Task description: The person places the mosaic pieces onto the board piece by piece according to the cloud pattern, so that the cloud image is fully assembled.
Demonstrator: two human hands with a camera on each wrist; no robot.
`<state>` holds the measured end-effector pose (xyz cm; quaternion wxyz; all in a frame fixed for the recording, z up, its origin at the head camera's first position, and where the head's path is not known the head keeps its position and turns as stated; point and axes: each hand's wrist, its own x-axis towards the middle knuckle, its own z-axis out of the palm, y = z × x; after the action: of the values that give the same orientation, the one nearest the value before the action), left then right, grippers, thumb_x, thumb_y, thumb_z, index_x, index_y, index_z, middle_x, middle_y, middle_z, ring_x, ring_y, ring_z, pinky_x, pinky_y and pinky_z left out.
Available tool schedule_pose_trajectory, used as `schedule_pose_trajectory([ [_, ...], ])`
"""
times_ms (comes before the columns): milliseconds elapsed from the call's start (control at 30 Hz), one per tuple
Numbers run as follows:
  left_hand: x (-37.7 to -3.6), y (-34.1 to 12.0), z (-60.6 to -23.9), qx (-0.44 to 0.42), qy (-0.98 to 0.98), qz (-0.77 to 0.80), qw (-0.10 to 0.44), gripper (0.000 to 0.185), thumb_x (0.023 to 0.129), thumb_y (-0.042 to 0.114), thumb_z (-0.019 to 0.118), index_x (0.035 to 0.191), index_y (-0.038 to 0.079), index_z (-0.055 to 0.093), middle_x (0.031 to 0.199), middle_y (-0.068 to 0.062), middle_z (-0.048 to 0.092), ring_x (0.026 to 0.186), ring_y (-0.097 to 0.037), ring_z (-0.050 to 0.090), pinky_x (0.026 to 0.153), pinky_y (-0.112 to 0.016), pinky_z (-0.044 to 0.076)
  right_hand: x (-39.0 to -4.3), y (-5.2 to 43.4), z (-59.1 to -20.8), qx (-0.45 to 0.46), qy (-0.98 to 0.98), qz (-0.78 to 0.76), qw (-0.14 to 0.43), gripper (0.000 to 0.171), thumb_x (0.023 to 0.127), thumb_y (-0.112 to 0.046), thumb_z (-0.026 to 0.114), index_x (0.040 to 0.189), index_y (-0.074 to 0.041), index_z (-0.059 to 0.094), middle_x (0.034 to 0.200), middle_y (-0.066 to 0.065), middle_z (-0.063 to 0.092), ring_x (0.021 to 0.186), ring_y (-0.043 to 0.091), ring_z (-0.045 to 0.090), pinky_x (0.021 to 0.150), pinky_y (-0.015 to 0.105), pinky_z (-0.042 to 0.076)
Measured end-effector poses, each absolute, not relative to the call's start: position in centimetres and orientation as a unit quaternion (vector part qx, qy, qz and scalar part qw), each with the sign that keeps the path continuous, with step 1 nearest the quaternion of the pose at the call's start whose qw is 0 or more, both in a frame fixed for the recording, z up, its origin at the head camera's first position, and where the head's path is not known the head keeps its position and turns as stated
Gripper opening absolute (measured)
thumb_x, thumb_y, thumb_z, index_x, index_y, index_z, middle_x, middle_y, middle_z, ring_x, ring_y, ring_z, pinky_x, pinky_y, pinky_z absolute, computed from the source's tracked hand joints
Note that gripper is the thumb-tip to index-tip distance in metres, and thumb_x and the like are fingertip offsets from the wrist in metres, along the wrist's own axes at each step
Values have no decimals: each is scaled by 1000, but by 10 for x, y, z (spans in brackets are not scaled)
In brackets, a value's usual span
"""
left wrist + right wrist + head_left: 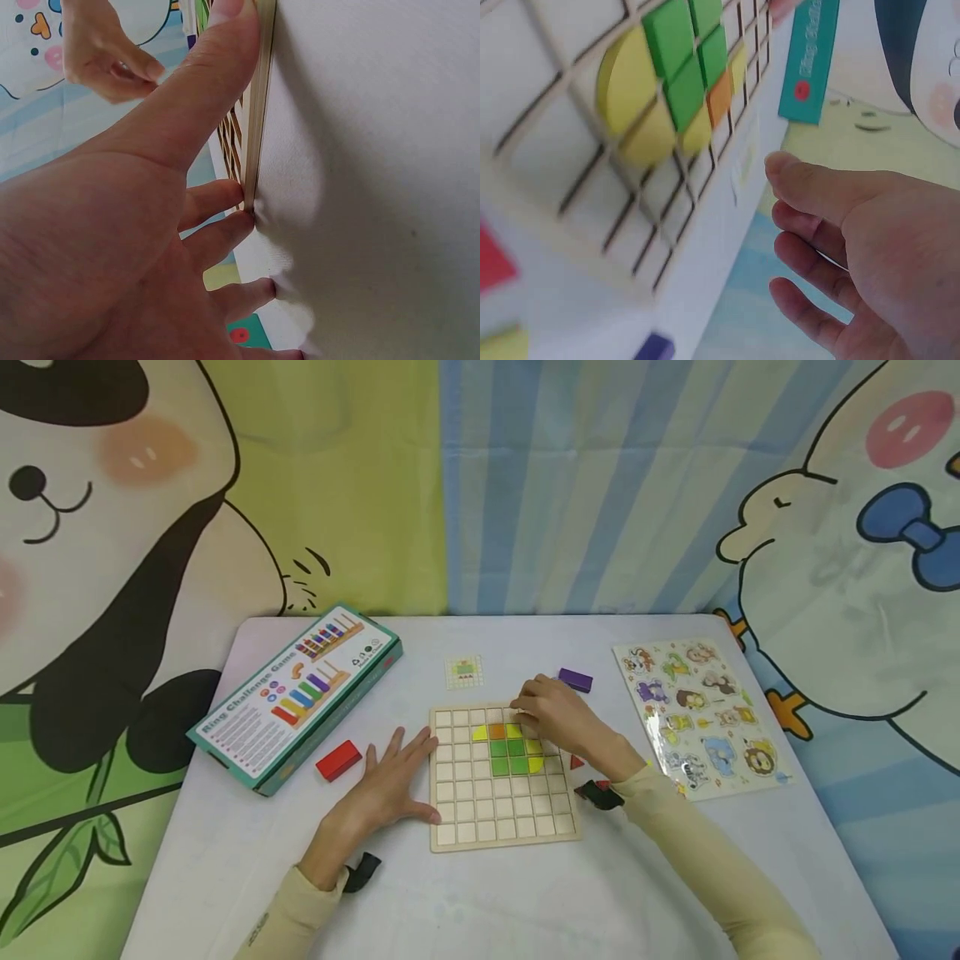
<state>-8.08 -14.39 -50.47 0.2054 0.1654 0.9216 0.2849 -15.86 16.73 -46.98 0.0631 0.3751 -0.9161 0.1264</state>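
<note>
A wooden grid board (495,835) lies on the white table. Several green square tiles (499,767) sit in its cells, with an orange tile (497,731) above them and yellow tiles (536,765) around, some rounded. Fingers spread and straight, my left hand (390,781) touches the board's left edge; the left wrist view shows the thumb (217,75) along that edge. Over the upper right of the board is my right hand (558,718). In the right wrist view its fingers (810,307) bend loosely, and nothing shows between them and the thumb.
A small pattern card (465,672) lies behind the board. Left are a red block (339,761) and a Ring Challenge Game box (296,697). A purple block (575,680), red pieces (577,762) and an animal picture board (697,718) lie to the right.
</note>
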Motion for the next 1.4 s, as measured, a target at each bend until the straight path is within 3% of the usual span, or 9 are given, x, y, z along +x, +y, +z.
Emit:
schedule_pose_trajectory([
  [267,-82,-144,-506,167,923,280,202,121,62,40,96,161,15,30,171,-8,17,157,-45,-1,112,-80,-6,-147,232,-459,305,-942,115,81,20,83,-13,84,100,-4,80,94,9,72,87,25,62,76,38,55],
  [467,-82,-143,-505,158,925,276,207,121,62,40,96,161,16,30,171,-7,16,157,-45,-1,113,-79,-7,-127,258,-466,259,-957,105,81,26,81,-26,86,95,-5,80,89,8,73,81,24,64,69,37,55],
  [733,-83,-143,-506,154,927,271,209,122,62,42,95,161,18,29,171,-7,16,157,-44,-2,114,-79,-7,-105,265,-477,196,-976,86,42,36,79,-40,87,95,-8,80,91,6,74,83,25,64,72,43,54],
  [1067,-83,-141,-505,157,926,271,209,121,63,41,95,161,17,29,171,-7,16,157,-44,-2,114,-79,-7,-86,273,-486,193,-976,86,51,38,74,-38,91,91,-6,80,88,7,73,80,25,64,66,40,54],
  [1400,-83,-140,-503,159,928,268,205,120,62,40,96,161,16,30,171,-8,17,157,-45,1,114,-79,-5,-72,281,-496,176,-979,95,25,31,78,-35,88,91,-8,80,88,5,72,79,23,63,64,37,53],
])
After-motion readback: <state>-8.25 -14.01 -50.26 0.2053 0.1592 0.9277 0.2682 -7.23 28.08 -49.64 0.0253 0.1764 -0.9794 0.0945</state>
